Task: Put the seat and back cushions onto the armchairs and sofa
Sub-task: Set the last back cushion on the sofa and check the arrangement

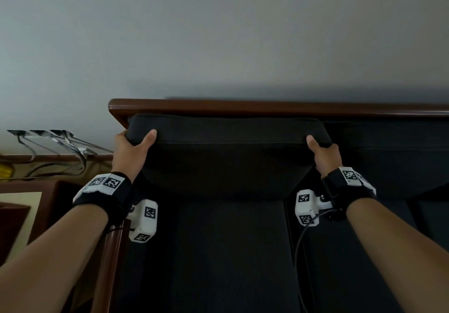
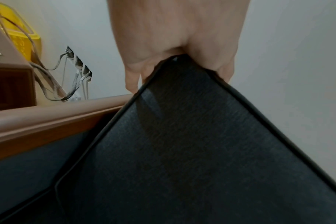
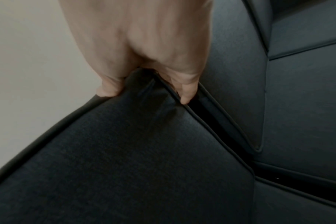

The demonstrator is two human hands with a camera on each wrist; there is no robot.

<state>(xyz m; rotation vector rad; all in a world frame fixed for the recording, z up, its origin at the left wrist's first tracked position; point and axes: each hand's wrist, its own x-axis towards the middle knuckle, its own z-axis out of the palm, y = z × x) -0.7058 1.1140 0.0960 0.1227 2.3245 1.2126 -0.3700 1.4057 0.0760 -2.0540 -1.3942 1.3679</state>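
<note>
A dark grey back cushion (image 1: 226, 152) stands upright against the sofa's back, just under the brown wooden top rail (image 1: 267, 107). My left hand (image 1: 133, 145) grips its upper left corner (image 2: 178, 71), thumb in front and fingers behind. My right hand (image 1: 320, 151) grips its upper right corner (image 3: 144, 91) the same way. Below it lies a dark seat cushion (image 1: 230, 252). To the right, another back cushion (image 1: 388, 157) (image 3: 238, 75) is in place with a seat cushion (image 3: 307, 106) under it.
The sofa's brown wooden armrest (image 1: 109, 264) (image 2: 48, 115) runs along the left. Beyond it stand a wooden side table (image 1: 21, 205), wall sockets with several cables (image 1: 60, 147) (image 2: 77, 72) and something yellow (image 2: 23, 37). A plain pale wall (image 1: 218, 33) rises behind.
</note>
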